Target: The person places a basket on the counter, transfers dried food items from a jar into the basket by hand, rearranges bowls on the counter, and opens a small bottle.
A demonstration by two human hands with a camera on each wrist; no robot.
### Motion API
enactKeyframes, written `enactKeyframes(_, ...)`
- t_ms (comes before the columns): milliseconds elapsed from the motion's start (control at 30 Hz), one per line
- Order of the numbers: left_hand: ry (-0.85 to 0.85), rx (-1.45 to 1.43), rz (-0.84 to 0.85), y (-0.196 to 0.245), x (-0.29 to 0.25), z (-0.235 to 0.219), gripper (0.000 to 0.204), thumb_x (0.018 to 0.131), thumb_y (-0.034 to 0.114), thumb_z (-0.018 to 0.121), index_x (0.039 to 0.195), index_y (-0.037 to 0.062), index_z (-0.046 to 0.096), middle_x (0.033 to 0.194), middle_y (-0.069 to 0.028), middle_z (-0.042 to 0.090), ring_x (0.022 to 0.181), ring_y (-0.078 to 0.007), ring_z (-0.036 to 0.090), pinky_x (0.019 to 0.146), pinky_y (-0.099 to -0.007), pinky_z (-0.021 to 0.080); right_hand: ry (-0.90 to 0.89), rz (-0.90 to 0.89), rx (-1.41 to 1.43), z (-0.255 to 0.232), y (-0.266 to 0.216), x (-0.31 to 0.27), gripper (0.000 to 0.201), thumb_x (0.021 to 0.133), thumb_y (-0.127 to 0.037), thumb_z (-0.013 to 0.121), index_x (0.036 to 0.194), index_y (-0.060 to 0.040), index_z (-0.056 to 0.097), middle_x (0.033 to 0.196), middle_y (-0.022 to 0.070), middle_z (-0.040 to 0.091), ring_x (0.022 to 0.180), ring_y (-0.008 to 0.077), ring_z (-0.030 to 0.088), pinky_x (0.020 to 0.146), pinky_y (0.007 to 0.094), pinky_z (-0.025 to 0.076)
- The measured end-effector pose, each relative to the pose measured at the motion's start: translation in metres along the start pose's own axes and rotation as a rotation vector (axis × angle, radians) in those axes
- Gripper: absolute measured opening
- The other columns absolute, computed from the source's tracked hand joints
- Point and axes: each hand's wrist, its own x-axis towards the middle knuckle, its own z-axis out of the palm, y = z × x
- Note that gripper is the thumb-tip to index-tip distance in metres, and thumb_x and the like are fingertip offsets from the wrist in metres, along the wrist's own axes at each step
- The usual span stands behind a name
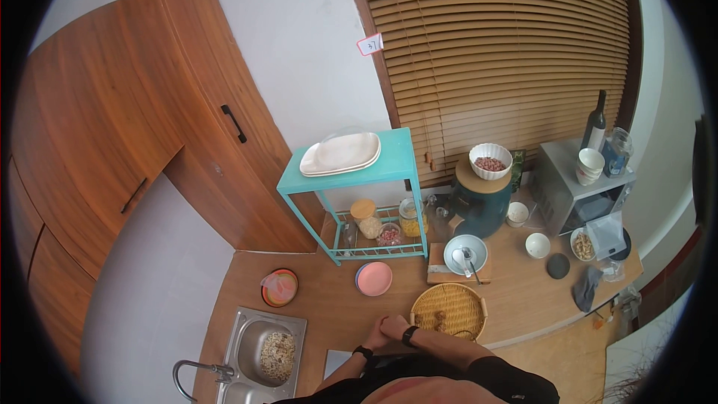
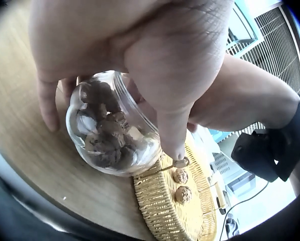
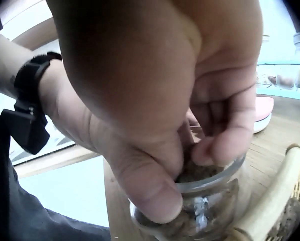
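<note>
My left hand point(image 2: 180, 65) grips a clear glass jar point(image 2: 82, 135), with its thumb point(image 3: 157, 201) against the outside just below the rim. Brown, rough walnuts point(image 2: 107, 143) fill much of the jar. From above, my right hand point(image 3: 135, 75) reaches over the jar's mouth, its curled fingers point(image 3: 232, 138) dipping inside the rim; I cannot tell whether they hold a walnut. In the head view both hands overlap close together, hiding the jar. Right beside them lies a round wicker basket point(image 1: 460, 299) with a few walnuts point(image 2: 183, 194) in it.
Left of the hands, a steel sink point(image 1: 243, 329) has pale pieces in its basin. Stacked coloured plates point(image 1: 374, 279) and a turquoise rack point(image 1: 355, 159) stand behind. To the right are a bowl with a spoon point(image 1: 465, 256), small white bowls point(image 1: 537, 245) and a microwave point(image 1: 572, 187).
</note>
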Motion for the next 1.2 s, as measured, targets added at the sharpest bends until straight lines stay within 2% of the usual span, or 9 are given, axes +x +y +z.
enactKeyframes(67, -0.275, 0.023, -0.096, 0.005, 0.01, -0.005, 0.093, 0.065, 0.027, 0.088, 0.138, 0.0028, 0.035, 0.134, -0.0187, 0.049, 0.123, -0.0283, 0.05, 0.102, -0.0395, 0.042, 0.208, 0.035, 0.109, -0.011, 0.006, -0.009, 0.02, 0.083, -0.019, 0.06, 0.093, -0.0091, 0.074, 0.093, 0.0123, 0.072, 0.087, 0.0272, 0.071, 0.065, 0.0392, 0.056)
enactKeyframes(167, -0.087, -0.074, -0.114, -0.008, 0.004, 0.005, 0.102, 0.06, 0.038, 0.091, 0.137, 0.0006, 0.036, 0.133, -0.0191, 0.05, 0.123, -0.0283, 0.051, 0.101, -0.0392, 0.043, 0.115, 0.147, 0.154, -0.065, 0.022, -0.045, 0.017, 0.081, -0.021, 0.061, 0.083, -0.0106, 0.074, 0.088, 0.0131, 0.072, 0.083, 0.0284, 0.071, 0.063, 0.0395, 0.056)
enactKeyframes(467, -0.023, 0.101, -0.238, 0.048, -0.009, -0.002, 0.112, 0.057, 0.05, 0.089, 0.139, -0.001, 0.031, 0.133, -0.021, 0.049, 0.123, -0.0312, 0.05, 0.103, -0.0395, 0.042, 0.27, 0.642, -0.007, 0.03, 0.086, -0.084, 0.02, 0.079, -0.03, 0.064, 0.083, -0.0115, 0.072, 0.082, 0.0123, 0.069, 0.076, 0.0284, 0.069, 0.059, 0.0396, 0.053)
enactKeyframes(600, -0.025, 0.109, -0.195, 0.035, -0.004, -0.002, 0.113, 0.057, 0.048, 0.09, 0.139, -0.0016, 0.031, 0.133, -0.0207, 0.049, 0.123, -0.0307, 0.05, 0.103, -0.039, 0.042, 0.289, 0.59, 0.179, -0.002, 0.074, -0.065, 0.021, 0.08, -0.028, 0.062, 0.087, -0.01, 0.071, 0.086, 0.0137, 0.069, 0.079, 0.0296, 0.069, 0.062, 0.0414, 0.053)
enactKeyframes(667, -0.023, -0.029, -0.167, 0.023, -0.005, 0.003, 0.111, 0.057, 0.046, 0.091, 0.137, -0.0026, 0.032, 0.133, -0.0198, 0.049, 0.123, -0.0298, 0.05, 0.102, -0.0387, 0.043, 0.249, 0.227, 0.267, -0.027, 0.062, -0.052, 0.021, 0.08, -0.027, 0.062, 0.089, -0.0091, 0.071, 0.089, 0.0145, 0.07, 0.081, 0.0318, 0.069, 0.067, 0.0444, 0.054)
enactKeyframes(767, -0.108, -0.228, -0.175, 0.005, 0.001, 0.006, 0.107, 0.058, 0.041, 0.092, 0.136, -0.0037, 0.033, 0.133, -0.0192, 0.049, 0.123, -0.0284, 0.05, 0.101, -0.0385, 0.044, 0.07, 0.017, 0.447, -0.07, 0.041, -0.046, 0.022, 0.08, -0.019, 0.06, 0.091, -0.0025, 0.07, 0.092, 0.0193, 0.069, 0.086, 0.034, 0.069, 0.074, 0.0452, 0.055)
enactKeyframes(900, -0.156, -0.013, -0.235, -0.007, 0.004, 0.001, 0.103, 0.059, 0.036, 0.092, 0.136, -0.0009, 0.033, 0.133, -0.0181, 0.05, 0.122, -0.028, 0.051, 0.101, -0.0384, 0.044, 0.094, -0.019, 0.314, -0.022, 0.015, -0.013, 0.022, 0.082, -0.015, 0.058, 0.096, -0.0016, 0.07, 0.096, 0.0176, 0.07, 0.089, 0.0334, 0.069, 0.074, 0.0441, 0.056)
enactKeyframes(1000, -0.032, 0.016, -0.056, -0.005, 0.001, 0.004, 0.102, 0.06, 0.03, 0.092, 0.139, 0.0025, 0.032, 0.133, -0.0169, 0.05, 0.122, -0.0276, 0.051, 0.101, -0.0386, 0.044, 0.058, 0.052, 0.268, 0.01, 0.01, 0.004, 0.022, 0.085, -0.012, 0.056, 0.099, -0.0022, 0.07, 0.1, 0.0167, 0.07, 0.092, 0.0332, 0.068, 0.076, 0.0441, 0.056)
enactKeyframes(1200, -0.043, -0.037, -0.115, 0.008, -0.003, 0.002, 0.106, 0.058, 0.022, 0.091, 0.142, 0.006, 0.029, 0.133, -0.0154, 0.05, 0.123, -0.0275, 0.05, 0.102, -0.0384, 0.043, 0.051, 0.031, 0.198, 0.001, 0.008, 0.001, 0.023, 0.085, -0.013, 0.056, 0.099, -0.0033, 0.071, 0.098, 0.0156, 0.07, 0.089, 0.031, 0.069, 0.072, 0.042, 0.057)
